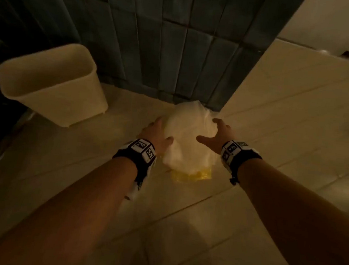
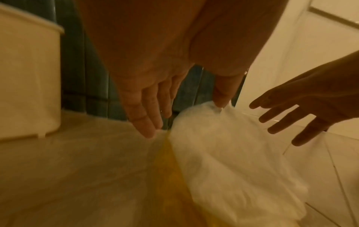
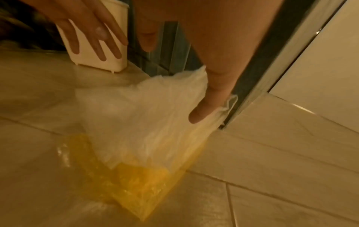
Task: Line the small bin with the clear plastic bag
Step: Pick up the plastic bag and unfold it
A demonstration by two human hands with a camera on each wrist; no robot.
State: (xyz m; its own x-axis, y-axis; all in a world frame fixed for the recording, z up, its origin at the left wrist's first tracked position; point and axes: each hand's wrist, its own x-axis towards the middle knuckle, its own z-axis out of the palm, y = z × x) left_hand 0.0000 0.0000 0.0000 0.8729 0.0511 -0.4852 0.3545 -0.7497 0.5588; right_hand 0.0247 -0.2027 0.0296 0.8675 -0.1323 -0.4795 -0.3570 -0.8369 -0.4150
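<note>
Both my hands are spread, holding nothing: left hand [image 1: 156, 133] and right hand [image 1: 216, 135] flank the bag [image 1: 187, 133]. I should pinch its top edge, leaving the yellow sheet [image 3: 136, 184] beneath; bin [image 1: 54, 85] waits leftward.

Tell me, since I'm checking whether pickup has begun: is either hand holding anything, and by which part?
Nothing is gripped yet. Both the left hand and right hand are open, fingers straight, flanking the clear bag on the floor.
</note>
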